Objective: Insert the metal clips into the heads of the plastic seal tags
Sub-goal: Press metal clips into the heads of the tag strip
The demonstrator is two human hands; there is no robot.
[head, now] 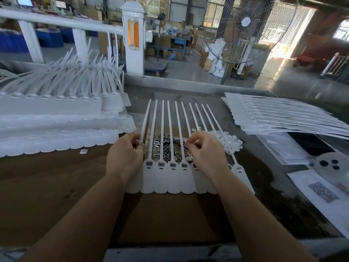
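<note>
Two bare forearms reach over a worn brown table [56, 186] whose surface looks scuffed and matte. A joined row of white plastic seal tags [173, 178] lies flat before the person, scalloped paddle ends nearest, rectangular slotted heads above them, and thin smooth straps fanning away. The left hand [125, 152] rests at the row's left end, fingers curled and pinching the outermost strap. The right hand [203, 150] hovers over the row's right half, fingertips drawn together on something small; what it pinches cannot be made out. Between the hands, under the straps, sits a loose heap of shiny metal clips [166, 146], small rectangular frames. Just right of that lies a pile of small white plastic pieces [230, 140]. A printed sheet with a blurred square code [323, 191] lies at the right edge; no writing is legible. Further left, stacked tag strips [56, 118] rise in layers, straps curving upward. To the right, another flat stack [273, 116] juts past the table edge. Beyond stand a white post [133, 38] and a wire-caged fan [243, 29].
</note>
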